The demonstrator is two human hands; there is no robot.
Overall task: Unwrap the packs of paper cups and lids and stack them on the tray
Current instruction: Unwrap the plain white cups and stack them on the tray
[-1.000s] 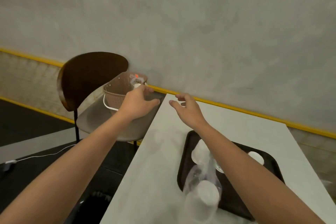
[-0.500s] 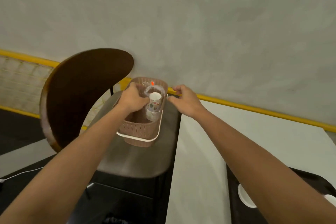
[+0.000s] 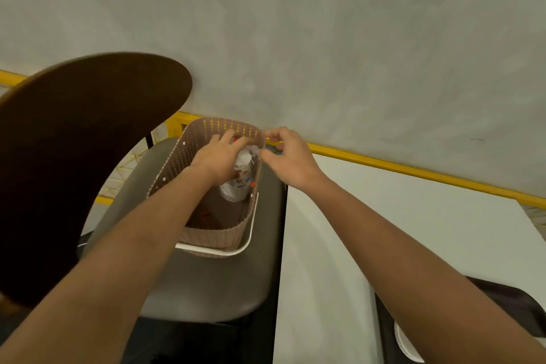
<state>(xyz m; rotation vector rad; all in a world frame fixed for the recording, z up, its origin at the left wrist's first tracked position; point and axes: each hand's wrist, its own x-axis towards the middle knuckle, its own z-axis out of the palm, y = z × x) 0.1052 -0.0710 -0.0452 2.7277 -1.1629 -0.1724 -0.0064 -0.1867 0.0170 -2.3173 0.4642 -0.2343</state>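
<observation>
The place looked like a café or canteen seating corner. Under the right hand (image 3: 291, 156) and its forearm ran a plain white table (image 3: 339, 245), set against a bare grey plaster wall (image 3: 325, 38) with a yellow strip (image 3: 413, 170) along its foot, just beyond both hands. Under the left hand (image 3: 218, 156) stood a chair (image 3: 212, 284) with a grey seat touching the table's edge, its dark curved back (image 3: 88, 156) left of that hand. The serving goods pointed the same way. A black tray (image 3: 514, 304) beside the right forearm carried a white lid (image 3: 404, 346). A woven basket (image 3: 218, 241) around the left hand held a wrapped pack (image 3: 240, 177) of printed paper cups. The floor (image 3: 192, 343) below was dark.
</observation>
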